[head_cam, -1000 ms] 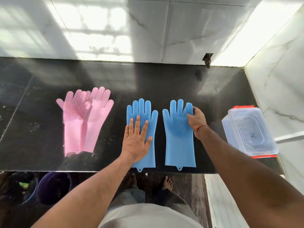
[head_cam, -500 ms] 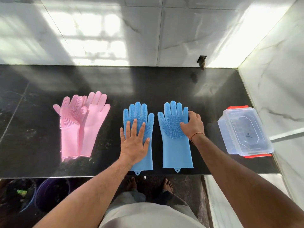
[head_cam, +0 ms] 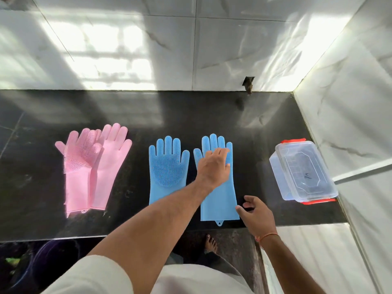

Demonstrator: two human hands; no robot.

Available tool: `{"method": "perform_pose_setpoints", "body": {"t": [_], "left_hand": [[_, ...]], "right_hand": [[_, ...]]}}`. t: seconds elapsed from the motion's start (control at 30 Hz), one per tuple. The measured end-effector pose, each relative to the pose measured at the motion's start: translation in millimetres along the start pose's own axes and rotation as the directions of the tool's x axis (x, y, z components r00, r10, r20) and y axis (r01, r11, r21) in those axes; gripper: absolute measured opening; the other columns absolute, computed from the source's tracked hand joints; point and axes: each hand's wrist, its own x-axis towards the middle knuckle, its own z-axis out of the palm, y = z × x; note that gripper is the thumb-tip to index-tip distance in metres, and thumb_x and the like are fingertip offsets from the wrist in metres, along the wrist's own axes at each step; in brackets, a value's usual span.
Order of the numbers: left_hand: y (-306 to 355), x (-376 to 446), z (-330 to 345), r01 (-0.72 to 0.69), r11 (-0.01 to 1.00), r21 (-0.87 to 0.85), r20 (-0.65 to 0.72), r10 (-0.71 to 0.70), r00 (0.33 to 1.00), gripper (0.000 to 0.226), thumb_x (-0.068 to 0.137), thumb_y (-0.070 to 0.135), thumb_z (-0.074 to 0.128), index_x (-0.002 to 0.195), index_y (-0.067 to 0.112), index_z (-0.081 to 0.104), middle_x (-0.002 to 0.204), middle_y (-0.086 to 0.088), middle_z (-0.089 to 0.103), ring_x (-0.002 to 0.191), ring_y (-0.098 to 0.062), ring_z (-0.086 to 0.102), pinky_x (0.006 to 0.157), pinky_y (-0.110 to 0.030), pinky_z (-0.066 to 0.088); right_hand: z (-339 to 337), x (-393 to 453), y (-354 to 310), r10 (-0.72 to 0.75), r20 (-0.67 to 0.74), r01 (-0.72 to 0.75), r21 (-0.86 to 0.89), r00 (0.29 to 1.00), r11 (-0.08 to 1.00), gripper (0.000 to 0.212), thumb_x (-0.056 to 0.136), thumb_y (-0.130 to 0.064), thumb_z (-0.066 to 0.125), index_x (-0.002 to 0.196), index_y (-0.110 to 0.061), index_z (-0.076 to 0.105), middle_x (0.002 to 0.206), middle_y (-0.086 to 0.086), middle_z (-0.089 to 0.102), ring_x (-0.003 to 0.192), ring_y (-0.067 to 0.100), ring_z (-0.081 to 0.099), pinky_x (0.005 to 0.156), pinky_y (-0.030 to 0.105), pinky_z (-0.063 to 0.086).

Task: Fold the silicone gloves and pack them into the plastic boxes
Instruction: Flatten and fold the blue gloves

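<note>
Pressing palm-down on the right blue glove [head_cam: 218, 187], the left hand [head_cam: 213, 166] lies flat with fingers spread loosely over the bristled palm, gripping nothing. The right hand [head_cam: 255, 215] sits at the cuff's right edge, fingers half curled and open; it seems to touch the edge, though the view is unclear. This looks like the start of the first fold. Next, the right hand needs a pinch on the cuff to bring it up toward the fingertips. The left blue glove [head_cam: 167, 168] lies just beside, pink gloves [head_cam: 93, 166] well left, the lidded box [head_cam: 303, 172] to the right on the counter [head_cam: 191, 115]
</note>
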Motion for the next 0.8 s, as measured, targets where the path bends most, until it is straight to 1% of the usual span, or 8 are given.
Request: {"method": "perform_pose_setpoints", "body": {"t": [0.13,0.27,0.37,0.47,0.57,0.67,0.73,0.8], "left_hand": [[19,18,14,0.099,0.994,-0.035,0.004,-0.099,0.995,0.053,0.102,0.046,0.069,0.146,0.019,0.056,0.133,-0.001,0.067,0.114,-0.026,0.067,0.091,-0.044,0.06],[26,31,20,0.163,0.985,0.051,0.065,-0.166,0.984,0.071,0.096,0.058,0.075,0.149,0.017,0.051,0.13,-0.002,0.066,0.109,-0.028,0.07,0.09,-0.043,0.061],[26,39,21,0.171,0.984,0.045,0.069,-0.174,0.982,0.052,0.101,0.043,0.075,0.138,0.013,0.055,0.122,-0.005,0.069,0.105,-0.03,0.073,0.084,-0.039,0.057],[22,43,18,0.208,0.978,-0.03,0.046,-0.206,0.977,0.029,0.103,0.021,0.069,0.13,0.011,0.06,0.112,-0.006,0.076,0.099,-0.03,0.076,0.074,-0.034,0.05],[16,41,11,0.23,0.965,-0.123,0.058,-0.224,0.973,0.031,0.101,0.016,0.066,0.13,0.01,0.06,0.109,-0.007,0.075,0.097,-0.029,0.075,0.072,-0.035,0.048],[4,40,-3,0.305,0.914,-0.266,0.078,-0.295,0.952,0.044,0.099,0.024,0.064,0.14,0.01,0.059,0.113,-0.007,0.075,0.1,-0.026,0.069,0.079,-0.035,0.048],[-10,41,-15,0.34,0.877,-0.341,0.085,-0.331,0.94,0.041,0.099,0.028,0.06,0.136,0.012,0.064,0.107,-0.003,0.073,0.099,-0.024,0.067,0.083,-0.033,0.046],[-28,38,-29,0.35,0.84,-0.415,0.084,-0.347,0.934,0.037,0.099,0.03,0.055,0.132,0.018,0.068,0.097,0.007,0.07,0.093,-0.019,0.067,0.082,-0.034,0.049]], "right_hand": [[4,-16,18,0.008,0.018,-0.007,-0.036,1.0,0.999,0.05,0.088,-0.041,0.083,0.132,-0.021,0.071,0.101,-0.015,0.073,0.094,0.011,0.071,0.095,0.039,0.062],[10,-25,20,0.003,0.015,-0.002,-0.059,1.0,0.998,0.049,0.082,-0.053,0.084,0.122,-0.029,0.071,0.094,-0.021,0.069,0.088,0.004,0.069,0.085,0.033,0.062],[16,-28,15,0.026,0.013,-0.026,-0.028,1.0,0.999,0.042,0.079,-0.055,0.085,0.112,-0.037,0.066,0.09,-0.021,0.07,0.084,0.002,0.068,0.08,0.032,0.062],[21,-28,9,0.056,0.028,-0.057,0.066,0.998,0.996,0.037,0.079,-0.048,0.087,0.109,-0.034,0.069,0.089,-0.019,0.073,0.082,0.0,0.069,0.074,0.024,0.058],[27,-28,3,0.051,0.062,-0.061,0.163,0.997,0.985,0.018,0.089,-0.035,0.082,0.104,-0.027,0.076,0.091,-0.016,0.077,0.085,0.005,0.073,0.082,0.034,0.065],[31,-37,-4,-0.05,0.031,0.042,0.216,0.998,0.975,0.005,0.092,-0.032,0.077,0.093,-0.031,0.073,0.087,-0.013,0.076,0.081,0.011,0.073,0.075,0.032,0.065],[34,-45,-9,-0.135,0.005,0.128,0.269,0.991,0.955,0.007,0.093,-0.03,0.076,0.091,-0.033,0.07,0.085,-0.012,0.075,0.079,0.014,0.073,0.07,0.031,0.065],[39,-51,-17,-0.226,-0.019,0.222,0.288,0.974,0.932,0.009,0.093,-0.028,0.074,0.092,-0.034,0.069,0.087,-0.012,0.075,0.078,0.015,0.073,0.07,0.037,0.066]]}}
